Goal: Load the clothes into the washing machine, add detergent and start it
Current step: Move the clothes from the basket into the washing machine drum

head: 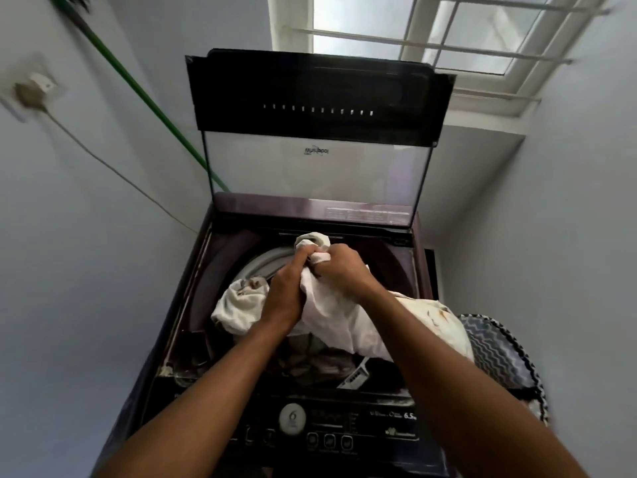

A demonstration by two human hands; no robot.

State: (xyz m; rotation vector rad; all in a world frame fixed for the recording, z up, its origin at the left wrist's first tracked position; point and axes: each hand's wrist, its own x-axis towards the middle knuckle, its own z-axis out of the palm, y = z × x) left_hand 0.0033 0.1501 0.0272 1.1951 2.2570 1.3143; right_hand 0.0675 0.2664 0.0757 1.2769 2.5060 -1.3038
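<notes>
A dark purple top-loading washing machine (193,305) stands below me with its glass lid (310,167) raised upright. Both hands hold a cream-white cloth (344,322) with small printed marks over the open drum. My left hand (286,288) grips a bunch of it near the middle. My right hand (341,267) grips the upper end, which sticks up past the knuckles. The cloth trails to the right over the machine's edge. Darker clothes lie in the drum under it, partly hidden by my arms.
The control panel (327,429) with a round dial and buttons runs along the near edge. A zigzag-patterned laundry basket (499,350) stands at the right. A green pole (138,88) leans on the left wall beside a plug socket (34,91). A barred window (448,36) is above.
</notes>
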